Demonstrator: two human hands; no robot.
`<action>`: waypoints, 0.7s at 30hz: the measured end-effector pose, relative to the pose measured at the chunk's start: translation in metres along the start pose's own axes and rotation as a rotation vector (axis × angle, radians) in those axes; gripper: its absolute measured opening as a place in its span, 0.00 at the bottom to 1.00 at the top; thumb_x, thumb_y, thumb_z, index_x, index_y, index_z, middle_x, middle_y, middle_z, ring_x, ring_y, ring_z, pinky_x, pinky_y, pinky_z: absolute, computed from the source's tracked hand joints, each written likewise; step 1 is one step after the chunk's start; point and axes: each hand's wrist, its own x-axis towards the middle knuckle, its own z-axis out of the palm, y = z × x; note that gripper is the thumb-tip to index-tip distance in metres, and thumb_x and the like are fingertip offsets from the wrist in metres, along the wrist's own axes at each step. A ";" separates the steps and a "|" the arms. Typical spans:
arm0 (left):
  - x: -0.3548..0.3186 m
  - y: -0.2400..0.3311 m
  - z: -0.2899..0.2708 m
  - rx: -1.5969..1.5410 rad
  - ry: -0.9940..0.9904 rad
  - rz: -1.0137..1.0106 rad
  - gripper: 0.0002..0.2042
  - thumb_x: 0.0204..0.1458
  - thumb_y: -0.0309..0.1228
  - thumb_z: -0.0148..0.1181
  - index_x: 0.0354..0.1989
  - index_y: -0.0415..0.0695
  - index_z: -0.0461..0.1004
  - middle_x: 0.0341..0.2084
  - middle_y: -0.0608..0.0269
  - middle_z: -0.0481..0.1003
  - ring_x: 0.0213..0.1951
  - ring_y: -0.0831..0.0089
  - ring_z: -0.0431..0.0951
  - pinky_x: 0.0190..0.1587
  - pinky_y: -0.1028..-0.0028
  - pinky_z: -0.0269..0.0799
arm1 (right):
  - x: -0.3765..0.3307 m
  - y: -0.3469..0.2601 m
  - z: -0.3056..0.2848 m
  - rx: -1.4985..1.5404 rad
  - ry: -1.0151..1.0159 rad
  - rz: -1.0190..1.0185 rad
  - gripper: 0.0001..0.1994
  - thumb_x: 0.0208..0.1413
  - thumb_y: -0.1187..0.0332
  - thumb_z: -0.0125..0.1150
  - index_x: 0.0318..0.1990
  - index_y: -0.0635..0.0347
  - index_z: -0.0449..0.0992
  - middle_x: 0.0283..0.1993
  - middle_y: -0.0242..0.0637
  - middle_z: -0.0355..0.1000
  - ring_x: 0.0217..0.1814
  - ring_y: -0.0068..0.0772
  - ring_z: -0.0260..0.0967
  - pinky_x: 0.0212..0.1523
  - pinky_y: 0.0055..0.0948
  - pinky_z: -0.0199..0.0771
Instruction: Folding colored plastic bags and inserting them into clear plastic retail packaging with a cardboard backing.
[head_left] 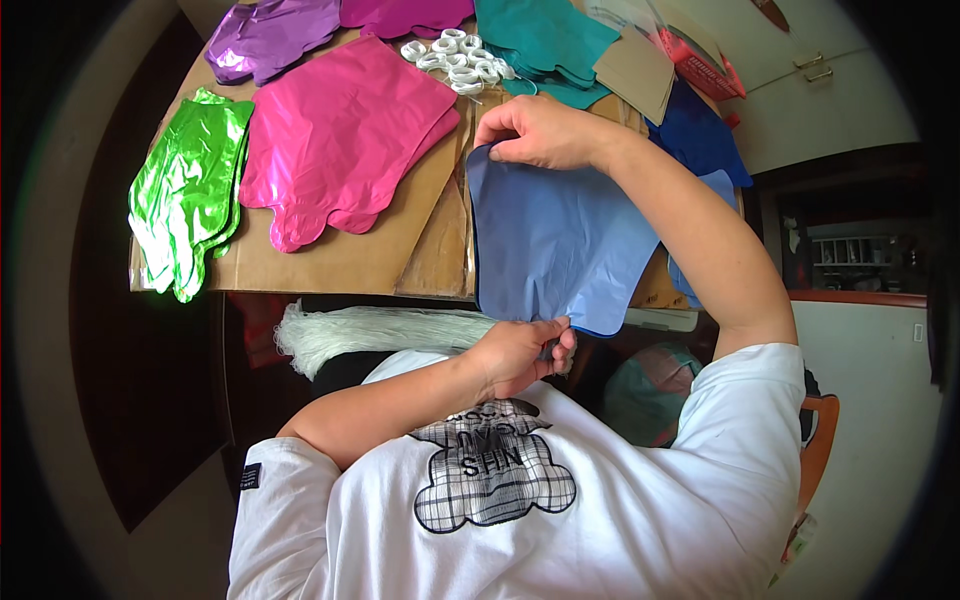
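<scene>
A flat blue sheet of foil (560, 230), which looks like an uninflated balloon, hangs over the near edge of the cardboard-covered table. My right hand (545, 132) pinches its far left corner between thumb and fingers. At its near edge, close to my chest, my left hand (525, 358) has thumb and fingers closed on the foil. Whether a thread is also in those fingers is too small to tell. Below the table edge, a thick bundle of pale thread (375, 330) lies across my lap, partly covered by my left hand.
Stacks of flat foil pieces lie on the cardboard (340, 262): green (190, 185), pink (345, 130), purple (270, 40), teal (545, 45) and dark blue (700, 130). Small white string coils (460, 60) sit at the far middle. A red box (705, 65) stands far right.
</scene>
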 end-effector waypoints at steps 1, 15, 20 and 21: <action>-0.001 0.000 0.001 0.001 0.006 0.001 0.10 0.63 0.31 0.46 0.31 0.41 0.69 0.26 0.67 0.68 0.27 0.78 0.62 0.37 0.75 0.66 | 0.000 0.000 0.001 -0.005 0.010 -0.009 0.10 0.51 0.68 0.57 0.39 0.64 0.75 0.33 0.32 0.73 0.36 0.23 0.68 0.40 0.24 0.67; -0.001 0.001 0.002 0.023 0.012 0.007 0.09 0.62 0.31 0.48 0.32 0.41 0.69 0.26 0.67 0.69 0.27 0.77 0.64 0.36 0.74 0.67 | 0.003 -0.002 0.006 0.008 0.004 -0.017 0.08 0.54 0.68 0.56 0.36 0.64 0.74 0.24 0.31 0.68 0.28 0.22 0.63 0.32 0.26 0.64; -0.002 0.003 0.002 -0.027 0.006 0.001 0.08 0.61 0.30 0.49 0.33 0.40 0.70 0.27 0.66 0.70 0.28 0.77 0.66 0.37 0.74 0.68 | 0.005 0.001 0.007 -0.007 0.019 -0.020 0.09 0.54 0.68 0.55 0.37 0.64 0.74 0.26 0.32 0.69 0.30 0.22 0.64 0.33 0.26 0.64; -0.002 0.003 0.002 -0.026 0.007 -0.001 0.08 0.61 0.30 0.49 0.33 0.40 0.70 0.27 0.66 0.70 0.28 0.77 0.66 0.38 0.74 0.69 | 0.005 0.002 0.007 -0.003 0.024 -0.015 0.09 0.54 0.68 0.55 0.38 0.64 0.74 0.26 0.32 0.69 0.30 0.23 0.64 0.34 0.26 0.64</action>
